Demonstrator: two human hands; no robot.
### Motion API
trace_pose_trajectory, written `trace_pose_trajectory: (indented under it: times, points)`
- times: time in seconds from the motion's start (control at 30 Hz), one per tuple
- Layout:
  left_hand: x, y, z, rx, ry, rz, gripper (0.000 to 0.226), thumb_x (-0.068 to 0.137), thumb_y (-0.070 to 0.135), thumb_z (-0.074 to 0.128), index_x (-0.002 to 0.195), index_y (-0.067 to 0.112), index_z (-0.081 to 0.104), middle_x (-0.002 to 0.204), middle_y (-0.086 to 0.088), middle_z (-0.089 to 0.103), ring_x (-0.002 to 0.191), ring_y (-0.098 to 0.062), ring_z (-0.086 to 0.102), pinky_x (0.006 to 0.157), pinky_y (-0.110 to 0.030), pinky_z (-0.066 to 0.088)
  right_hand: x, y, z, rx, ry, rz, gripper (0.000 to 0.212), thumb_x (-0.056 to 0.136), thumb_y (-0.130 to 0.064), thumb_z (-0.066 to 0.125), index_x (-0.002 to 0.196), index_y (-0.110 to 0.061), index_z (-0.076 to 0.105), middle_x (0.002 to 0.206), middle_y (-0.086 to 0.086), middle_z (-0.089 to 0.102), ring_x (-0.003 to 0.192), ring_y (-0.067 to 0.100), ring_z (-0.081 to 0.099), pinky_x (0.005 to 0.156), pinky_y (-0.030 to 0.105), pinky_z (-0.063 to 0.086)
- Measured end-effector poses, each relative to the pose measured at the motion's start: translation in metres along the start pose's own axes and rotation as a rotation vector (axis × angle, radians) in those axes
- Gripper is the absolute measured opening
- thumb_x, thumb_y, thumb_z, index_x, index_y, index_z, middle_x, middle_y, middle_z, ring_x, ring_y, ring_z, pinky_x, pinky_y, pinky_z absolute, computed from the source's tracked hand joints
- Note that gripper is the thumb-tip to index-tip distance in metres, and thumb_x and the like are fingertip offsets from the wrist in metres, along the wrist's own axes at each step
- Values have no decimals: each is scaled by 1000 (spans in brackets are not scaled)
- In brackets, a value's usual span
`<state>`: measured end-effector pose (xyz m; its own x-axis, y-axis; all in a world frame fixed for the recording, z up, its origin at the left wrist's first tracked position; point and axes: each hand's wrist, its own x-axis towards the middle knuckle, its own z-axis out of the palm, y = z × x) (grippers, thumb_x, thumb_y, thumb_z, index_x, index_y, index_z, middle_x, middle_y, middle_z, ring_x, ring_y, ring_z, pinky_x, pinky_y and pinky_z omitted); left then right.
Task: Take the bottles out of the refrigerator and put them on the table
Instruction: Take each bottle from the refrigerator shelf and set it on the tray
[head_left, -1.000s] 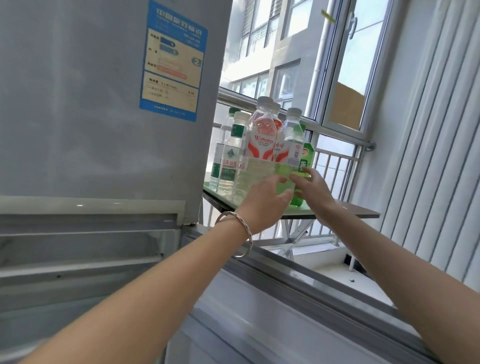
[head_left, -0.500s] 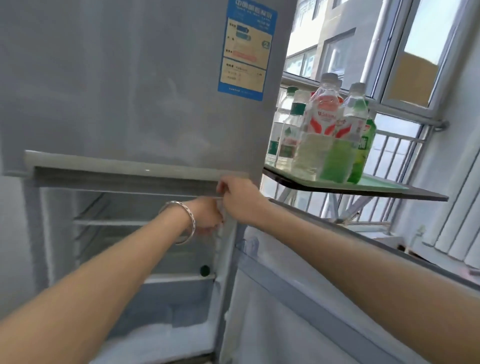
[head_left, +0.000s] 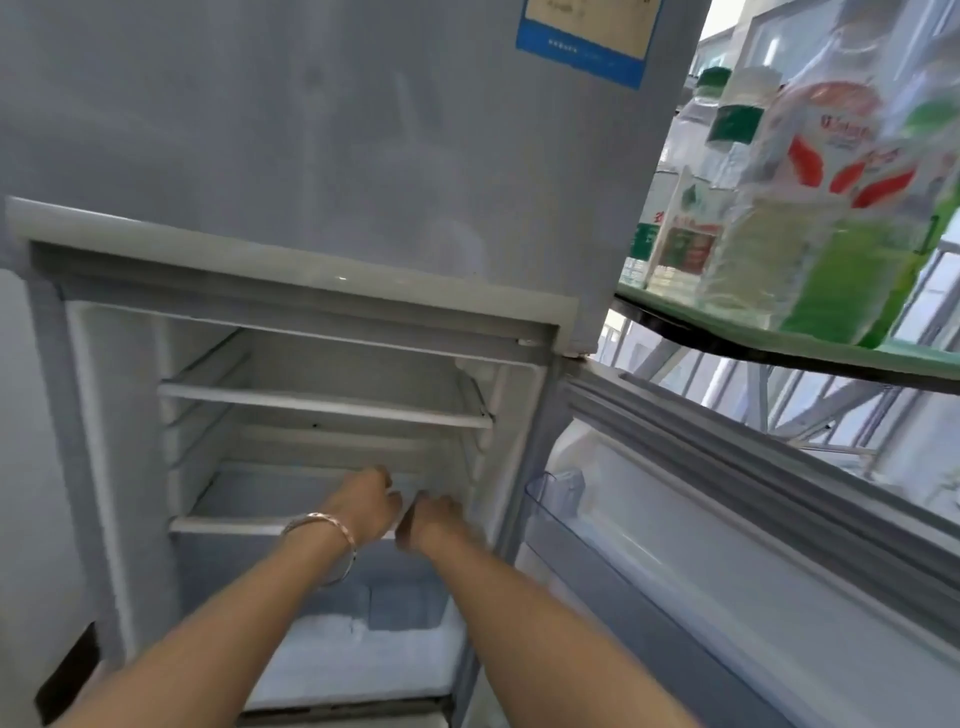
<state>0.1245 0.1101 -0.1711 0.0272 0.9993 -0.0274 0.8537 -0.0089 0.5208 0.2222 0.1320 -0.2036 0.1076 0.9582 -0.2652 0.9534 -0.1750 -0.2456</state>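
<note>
Several plastic bottles stand close together on the green-topped table at the upper right: a clear one with a red and white label, a green one and a white-capped one. The grey refrigerator has its lower compartment open. No bottle shows on its white shelves. My left hand, with a bracelet on the wrist, and my right hand reach in side by side just above the lower shelf. Neither holds anything; the right hand's fingers are curled.
The open refrigerator door swings out to the right beneath the table, with a clear door bin on its inner side. Frost covers the compartment floor. A window with railing lies behind the table.
My hands left the bottles on the table, passed the compartment's top edge and dropped into the refrigerator. The view has swung down and left.
</note>
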Motion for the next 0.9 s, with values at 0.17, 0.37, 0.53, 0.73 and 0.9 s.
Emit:
trace_pose_trajectory:
  times: [0.17, 0.37, 0.53, 0.73, 0.9]
  points:
    - [17, -7, 15, 22, 1, -3, 42, 96, 27, 48, 134, 11, 53, 139, -11, 56, 125, -26, 54, 98, -26, 42, 44, 22, 12, -46, 14, 49, 64, 91, -29, 56, 148, -18, 29, 145, 19, 39, 133, 34, 41, 104, 42, 42]
    - [19, -18, 26, -9, -2, 12, 40, 96, 26, 49, 133, 13, 54, 138, -7, 57, 125, -21, 55, 98, -22, 41, 50, 29, 40, -22, 92, -27, 51, 92, -12, 57, 140, -13, 40, 146, 20, 33, 132, 34, 42, 109, 38, 38]
    - [17, -30, 24, 33, -6, 3, 41, 94, 23, 49, 134, 13, 53, 137, -7, 58, 125, -21, 55, 100, -23, 41, 25, 7, 50, -87, 256, -161, 64, 83, 4, 62, 140, -10, 36, 137, 25, 38, 119, 37, 47, 92, 43, 47]
    - [-2, -19, -2, 36, -16, 19, 63, 88, 19, 61, 143, 7, 33, 136, -14, 57, 125, -27, 55, 94, -25, 42, -26, -17, -9, -163, 459, -331, 53, 84, 6, 59, 131, -7, 41, 123, 27, 50, 107, 40, 56, 81, 46, 49]
    - [-38, 3, -43, 25, -83, 187, 74, 82, 17, 71, 143, 3, 30, 133, -15, 58, 119, -27, 58, 87, -22, 41, -95, -25, -57, -78, 512, -447, 40, 90, -18, 57, 126, -11, 42, 113, 25, 61, 102, 43, 61, 71, 41, 39]
